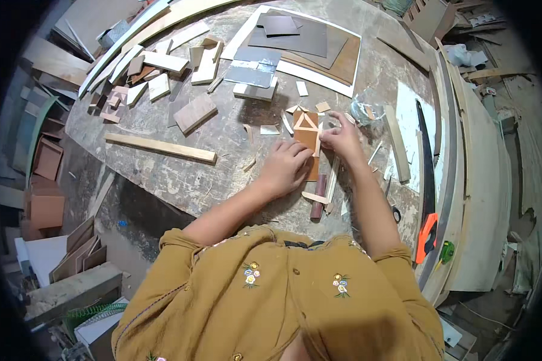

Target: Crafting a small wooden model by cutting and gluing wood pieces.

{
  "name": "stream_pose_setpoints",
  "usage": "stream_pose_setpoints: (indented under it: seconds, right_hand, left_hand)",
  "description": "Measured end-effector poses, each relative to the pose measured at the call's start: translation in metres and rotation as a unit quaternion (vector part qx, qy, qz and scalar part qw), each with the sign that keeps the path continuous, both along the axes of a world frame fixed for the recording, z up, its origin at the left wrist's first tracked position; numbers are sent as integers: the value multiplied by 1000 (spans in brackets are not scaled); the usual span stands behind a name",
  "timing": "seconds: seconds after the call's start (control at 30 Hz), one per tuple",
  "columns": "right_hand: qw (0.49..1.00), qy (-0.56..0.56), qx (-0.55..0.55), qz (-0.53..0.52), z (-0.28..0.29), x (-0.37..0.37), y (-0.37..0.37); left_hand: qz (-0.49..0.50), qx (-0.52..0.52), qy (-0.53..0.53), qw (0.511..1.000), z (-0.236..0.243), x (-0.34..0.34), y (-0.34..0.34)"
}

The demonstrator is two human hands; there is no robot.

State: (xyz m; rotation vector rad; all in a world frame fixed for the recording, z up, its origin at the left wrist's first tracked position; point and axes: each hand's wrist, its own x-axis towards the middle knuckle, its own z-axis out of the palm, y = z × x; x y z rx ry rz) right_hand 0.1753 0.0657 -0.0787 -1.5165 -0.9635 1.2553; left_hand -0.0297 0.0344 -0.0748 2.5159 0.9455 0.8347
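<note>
Two bare hands meet over a narrow brown panel (305,139), which lies near the middle of the cluttered desk (180,177), its long side running away from the wearer. Pale wooden strips form a small triangle (307,129) on its far half, and a further pale strip (317,147) runs along its right edge. The left hand (285,166) rests palm down across the panel's near left side, fingers loosely bent and close together; whether this grip pinches anything cannot be told. The right hand (341,139) arches at the right edge, thumb at the pale strip and fingers partly spread; whether its grip closes on the strip cannot be told either. Nearer the wearer lies a dark red cylinder (318,207), with a short pale piece (315,197) across it. Beyond the right hand stands a clear container (364,109). Far side: grey sheets (319,41) overlap on a white-bordered brown board (347,65). Left: wooden offcuts (158,62), a rectangular wood block (196,114) and a long wooden bar (159,148). Right: a saw (427,162) with an orange handle, just beside a green tape measure (445,253).
</note>
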Motion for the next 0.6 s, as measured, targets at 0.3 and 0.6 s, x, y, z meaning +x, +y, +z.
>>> stream_pose_setpoints:
  seconds: [0.3, 0.6]
  right_hand:
    - [959, -267, 89, 5, -17, -2, 4]
    - [946, -312, 89, -22, -3, -13, -5]
  left_hand:
    - [-14, 39, 30, 999, -7, 4, 0]
    - [-20, 50, 65, 996, -6, 7, 0]
